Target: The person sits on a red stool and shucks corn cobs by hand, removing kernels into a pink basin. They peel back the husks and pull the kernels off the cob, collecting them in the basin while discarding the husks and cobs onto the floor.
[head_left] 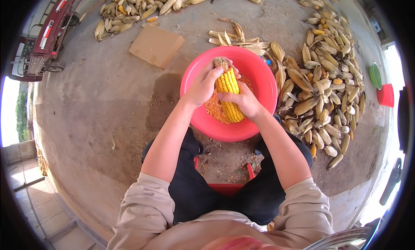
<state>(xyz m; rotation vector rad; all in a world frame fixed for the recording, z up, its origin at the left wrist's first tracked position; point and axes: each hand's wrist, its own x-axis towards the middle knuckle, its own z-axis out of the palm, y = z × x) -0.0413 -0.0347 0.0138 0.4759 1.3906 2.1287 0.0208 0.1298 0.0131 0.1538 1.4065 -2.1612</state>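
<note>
Above a wide pink-red basin (194, 119) I hold a yellow ear of corn (231, 111), slanting with its upper end away from me. My left hand (202, 86) is closed round its far upper part. A bare, brownish piece of cob (221, 63) sticks out above that hand; whether it is the ear's own end or a separate cob, I cannot tell. My right hand (247, 101) grips the ear's right side, its thumb lying across the rows of kernels. Loose orange kernels (215, 108) cover the basin's bottom, below both hands.
A long heap of husked-over corn ears (326, 85) spreads along the right, with another pile (142, 8) at the far left. A flattened cardboard piece (156, 46) and loose husks (242, 41) lie beyond the basin. Green (375, 76) and red (385, 95) tubs stand far right; a red vehicle (47, 34) is upper left.
</note>
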